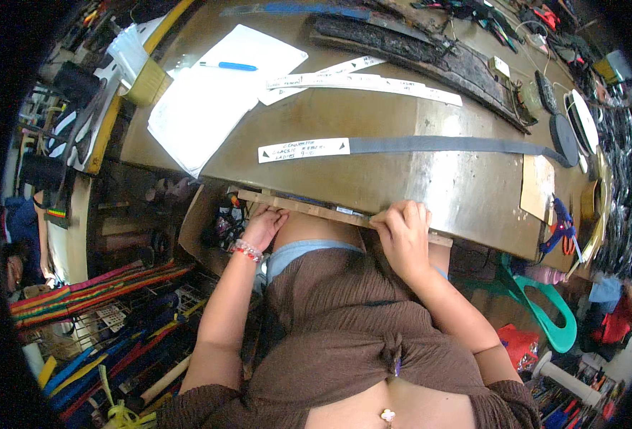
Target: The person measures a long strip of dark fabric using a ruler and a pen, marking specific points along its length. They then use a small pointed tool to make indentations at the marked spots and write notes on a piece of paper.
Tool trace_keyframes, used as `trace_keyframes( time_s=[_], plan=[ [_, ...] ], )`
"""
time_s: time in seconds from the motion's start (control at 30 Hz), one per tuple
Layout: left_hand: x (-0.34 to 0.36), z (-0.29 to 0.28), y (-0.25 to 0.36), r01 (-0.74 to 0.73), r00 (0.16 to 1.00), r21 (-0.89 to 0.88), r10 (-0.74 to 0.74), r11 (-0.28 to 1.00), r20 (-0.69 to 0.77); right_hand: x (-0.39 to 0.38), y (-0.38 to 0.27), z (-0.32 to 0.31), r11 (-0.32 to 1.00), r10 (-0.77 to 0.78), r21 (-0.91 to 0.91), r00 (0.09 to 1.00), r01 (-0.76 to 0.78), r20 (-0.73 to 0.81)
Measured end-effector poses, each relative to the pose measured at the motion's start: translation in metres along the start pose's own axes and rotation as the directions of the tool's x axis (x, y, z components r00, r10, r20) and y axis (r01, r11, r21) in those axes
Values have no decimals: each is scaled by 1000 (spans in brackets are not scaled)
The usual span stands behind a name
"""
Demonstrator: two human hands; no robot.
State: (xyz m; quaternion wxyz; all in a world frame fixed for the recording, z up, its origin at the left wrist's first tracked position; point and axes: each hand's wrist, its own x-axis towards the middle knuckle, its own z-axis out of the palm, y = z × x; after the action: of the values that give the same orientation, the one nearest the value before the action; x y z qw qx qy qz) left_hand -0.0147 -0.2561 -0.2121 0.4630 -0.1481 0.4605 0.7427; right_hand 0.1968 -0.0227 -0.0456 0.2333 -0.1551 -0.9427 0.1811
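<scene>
Under the table's near edge, a narrow wooden drawer [316, 209] stands slightly pulled out, a dark slit showing its inside. My right hand [406, 232] is closed over the right part of its front edge. Toward its left end, my left hand [262, 229] has curled fingers at the underside of the wood, partly hidden. On the table above lies a dark grey strap [437, 145] running to a roll [563, 140] at the right. A white paper label strip [304, 150] with handwriting lies at the strap's left end.
White paper sheets [201, 100] with a blue pen [228, 66] lie at the left of the table [373, 182]. More label strips [359, 81] lie behind the strap, near a dark worn board [423, 68]. Blue-handled scissors [562, 225] sit at the right edge; colourful straps [101, 293] hang lower left.
</scene>
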Motion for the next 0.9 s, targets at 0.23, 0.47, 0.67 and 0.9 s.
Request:
trace_keyframes(
  time_s=[0.23, 0.47, 0.67, 0.9],
  plan=[
    [14, -13, -16, -75, 997, 31, 74, 997, 18, 17, -8, -5, 967, 256, -49, 954, -251, 157],
    [8, -9, -17, -96, 995, -1, 96, 995, -13, 4, 19, -12, 999, -54, 9, 996, 54, 67],
    [9, -10, -20, -135, 991, 21, 136, 991, -21, -1, 22, -8, 972, 81, -223, 997, -77, 10],
    [11, -14, -17, -96, 992, 81, 102, 992, -72, 2, 20, -10, 954, 103, -293, 988, -64, 118]
  ],
)
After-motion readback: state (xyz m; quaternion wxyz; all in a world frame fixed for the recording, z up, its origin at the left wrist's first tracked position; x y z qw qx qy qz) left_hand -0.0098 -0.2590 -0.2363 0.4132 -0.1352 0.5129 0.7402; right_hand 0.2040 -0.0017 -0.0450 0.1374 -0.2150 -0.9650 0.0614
